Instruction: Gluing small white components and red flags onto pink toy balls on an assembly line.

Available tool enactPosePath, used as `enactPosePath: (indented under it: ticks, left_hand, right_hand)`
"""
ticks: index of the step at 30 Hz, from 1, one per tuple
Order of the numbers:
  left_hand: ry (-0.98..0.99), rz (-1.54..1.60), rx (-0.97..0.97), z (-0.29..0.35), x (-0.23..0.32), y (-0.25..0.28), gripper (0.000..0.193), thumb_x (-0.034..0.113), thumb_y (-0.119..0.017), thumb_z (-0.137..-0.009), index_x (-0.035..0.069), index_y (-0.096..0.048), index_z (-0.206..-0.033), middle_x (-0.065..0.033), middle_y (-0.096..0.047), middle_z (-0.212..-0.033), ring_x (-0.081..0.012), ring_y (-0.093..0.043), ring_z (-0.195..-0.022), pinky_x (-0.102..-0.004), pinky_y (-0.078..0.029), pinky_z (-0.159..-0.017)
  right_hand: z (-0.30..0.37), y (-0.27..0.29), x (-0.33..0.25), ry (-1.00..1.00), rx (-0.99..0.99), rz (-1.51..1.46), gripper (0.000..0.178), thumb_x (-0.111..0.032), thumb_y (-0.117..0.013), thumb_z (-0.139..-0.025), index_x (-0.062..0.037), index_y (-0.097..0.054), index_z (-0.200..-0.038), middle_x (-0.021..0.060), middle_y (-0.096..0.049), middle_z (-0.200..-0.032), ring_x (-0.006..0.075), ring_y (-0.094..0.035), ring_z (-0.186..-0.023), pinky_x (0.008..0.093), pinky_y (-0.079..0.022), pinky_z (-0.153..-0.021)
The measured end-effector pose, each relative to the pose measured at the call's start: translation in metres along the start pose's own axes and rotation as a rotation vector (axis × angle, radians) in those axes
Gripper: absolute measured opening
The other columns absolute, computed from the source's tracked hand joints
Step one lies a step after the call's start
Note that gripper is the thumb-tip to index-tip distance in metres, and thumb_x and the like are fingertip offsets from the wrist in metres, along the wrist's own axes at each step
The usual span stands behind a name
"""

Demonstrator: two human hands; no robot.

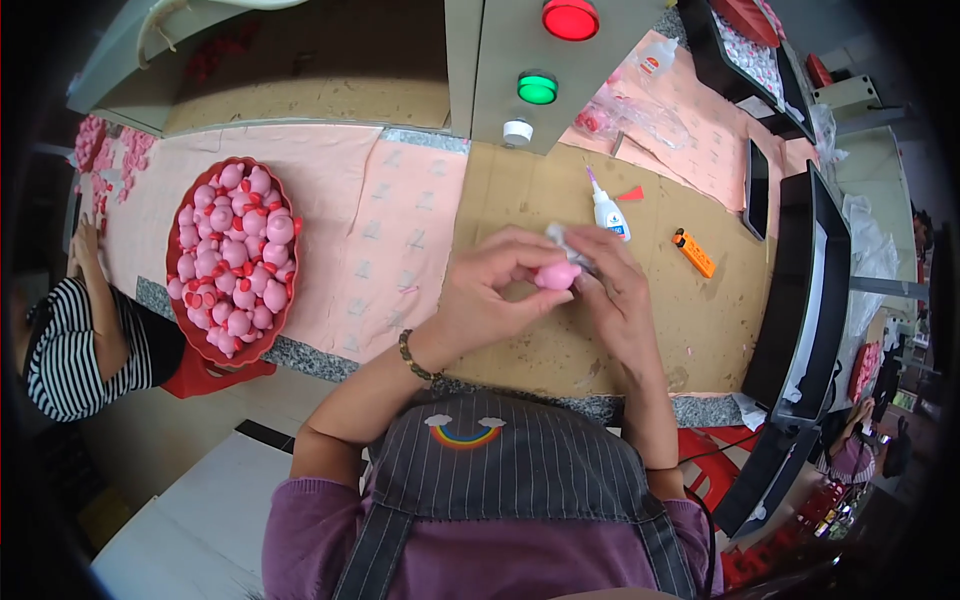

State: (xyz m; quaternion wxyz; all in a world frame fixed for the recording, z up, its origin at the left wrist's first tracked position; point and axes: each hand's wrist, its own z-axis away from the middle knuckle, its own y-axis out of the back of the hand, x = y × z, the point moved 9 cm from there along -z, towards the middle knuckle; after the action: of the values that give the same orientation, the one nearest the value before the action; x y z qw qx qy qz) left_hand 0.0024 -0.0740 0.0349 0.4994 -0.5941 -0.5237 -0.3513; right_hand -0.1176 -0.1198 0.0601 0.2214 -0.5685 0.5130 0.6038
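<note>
My left hand (482,292) is closed, thumb and fingers pinching a small rounded pink toy piece (557,275) above the brown work board (520,350). My right hand (625,300) is curled close against its right side, with a crumpled whitish piece (568,243), cloth or plastic, between the fingers. The fingertips of both hands meet around the toy, so part of it is hidden. Just beyond my right hand lies a white glue bottle (611,218) with a purple nozzle, and beside it a red cap (632,193). Farther right is a small orange-and-black tool (693,253).
At the left, a red basket (262,347) holds many pink and red pieces on pink cloth (340,250). Ahead stands a metal housing with a red light (570,18) and green light (538,87). Black trays (800,290) edge the right. Another person (85,345) is at far left.
</note>
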Motion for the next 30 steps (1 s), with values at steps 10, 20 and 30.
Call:
enactPosePath:
  ticks: [10, 20, 30]
  left_hand:
    - [0.091, 0.173, -0.031, 0.0, -0.008, -0.002, 0.025, -0.006, -0.062, -0.077, -0.002, -0.057, -0.101, -0.0085, -0.053, -0.103, -0.0142, -0.059, -0.094, -0.0243, -0.052, -0.08]
    - [0.387, 0.345, -0.02, 0.006, -0.031, -0.005, 0.012, -0.004, -0.062, -0.079, -0.002, -0.061, -0.091, -0.011, -0.056, -0.105, -0.0134, -0.061, -0.087, -0.0245, -0.052, -0.076]
    - [0.687, 0.591, -0.038, 0.022, -0.052, -0.025, 0.028, -0.006, -0.061, -0.08, -0.003, -0.058, -0.107, -0.0141, -0.06, -0.104, -0.0182, -0.061, -0.094, -0.0303, -0.052, -0.085]
  right_hand:
    - [0.012, -0.004, 0.005, 0.028, -0.007, -0.367, 0.017, 0.01, -0.058, -0.079, 0.0093, -0.058, -0.096, 0.0094, -0.057, -0.082, 0.0095, -0.056, -0.064, 0.0187, -0.045, -0.053]
    - [0.028, -0.005, 0.047, -0.3, 0.058, -0.621, 0.011, 0.009, -0.06, -0.078, 0.0073, -0.061, -0.088, 0.0105, -0.058, -0.079, 0.011, -0.056, -0.052, 0.0187, -0.04, -0.041]
    - [0.03, 0.006, 0.026, -0.337, -0.01, -0.521, 0.011, 0.009, -0.059, -0.078, 0.0046, -0.065, -0.086, 0.0084, -0.056, -0.076, 0.0097, -0.054, -0.049, 0.018, -0.035, -0.037]
